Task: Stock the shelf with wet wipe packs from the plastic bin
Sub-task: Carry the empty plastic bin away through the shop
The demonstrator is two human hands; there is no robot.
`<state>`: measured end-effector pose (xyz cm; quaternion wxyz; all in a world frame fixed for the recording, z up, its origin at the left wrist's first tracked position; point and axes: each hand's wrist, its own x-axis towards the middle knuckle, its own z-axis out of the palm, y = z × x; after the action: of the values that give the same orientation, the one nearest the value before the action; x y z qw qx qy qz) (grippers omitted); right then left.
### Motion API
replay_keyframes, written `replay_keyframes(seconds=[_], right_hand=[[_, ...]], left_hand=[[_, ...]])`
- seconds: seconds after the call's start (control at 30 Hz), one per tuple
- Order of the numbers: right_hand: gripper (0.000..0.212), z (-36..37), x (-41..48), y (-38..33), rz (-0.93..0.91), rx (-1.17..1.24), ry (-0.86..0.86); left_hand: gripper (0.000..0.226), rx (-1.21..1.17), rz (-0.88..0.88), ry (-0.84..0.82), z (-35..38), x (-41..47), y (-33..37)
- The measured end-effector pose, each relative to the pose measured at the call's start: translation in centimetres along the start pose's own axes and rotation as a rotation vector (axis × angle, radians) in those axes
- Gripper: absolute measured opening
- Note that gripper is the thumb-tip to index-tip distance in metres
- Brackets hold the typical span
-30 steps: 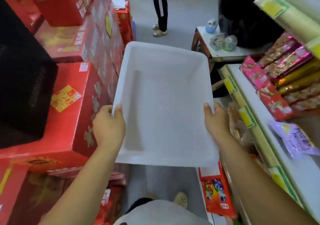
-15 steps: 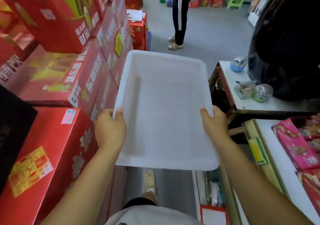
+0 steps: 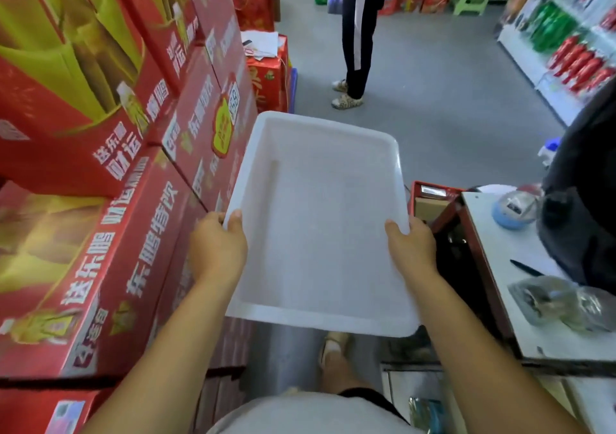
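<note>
1. Red gift cartons (image 3: 110, 200): stacked, 9 o'clock, faces printed in white and yellow.
2. Left grip (image 3: 218, 247): closed on the bin's left rim, thumb over the edge.
3. White plastic bin (image 3: 320, 226): centre of view, carried above the grey floor, long axis pointing to 12 o'clock.
4. Standing person (image 3: 358, 33): 12 o'clock, dark trousers with a white stripe, well apart from the bin.
5. Right grip (image 3: 411, 247): closed on the bin's right rim, thumb over the edge.
6. White counter (image 3: 493, 250): 3 o'clock, bearing clear plastic bags (image 3: 563, 300).
7. Shelf unit (image 3: 523, 50): 2 o'clock, red and green packs.
</note>
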<state>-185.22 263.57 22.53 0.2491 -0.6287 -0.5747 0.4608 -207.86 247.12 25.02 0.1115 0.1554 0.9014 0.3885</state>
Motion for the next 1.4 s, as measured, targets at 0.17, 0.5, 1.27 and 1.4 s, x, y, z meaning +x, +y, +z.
replay_keyframes(seconds=[0.17,0.5,1.27,1.4], right_hand=[[0.031,3.7,9.6,-4.8,-0.044,-0.043,-0.045],[0.019,7.1,26.4,-14.6,-0.100,-0.051,-0.082],[0.016,16.1,48.3,-25.2,-0.095,-0.022,-0.266],[0.015,18.0,54.2,-27.5,-0.127,-0.033,-0.309]], left_hand=[[0.044,0.071,-0.005,0.032,4.0,8.8,4.2],[0.042,0.072,-0.046,0.135,10.4,21.5,13.2],[0.046,0.000,-0.115,0.122,20.4,46.2,24.6],[0.047,-0.006,-0.176,0.195,23.1,49.4,26.7]])
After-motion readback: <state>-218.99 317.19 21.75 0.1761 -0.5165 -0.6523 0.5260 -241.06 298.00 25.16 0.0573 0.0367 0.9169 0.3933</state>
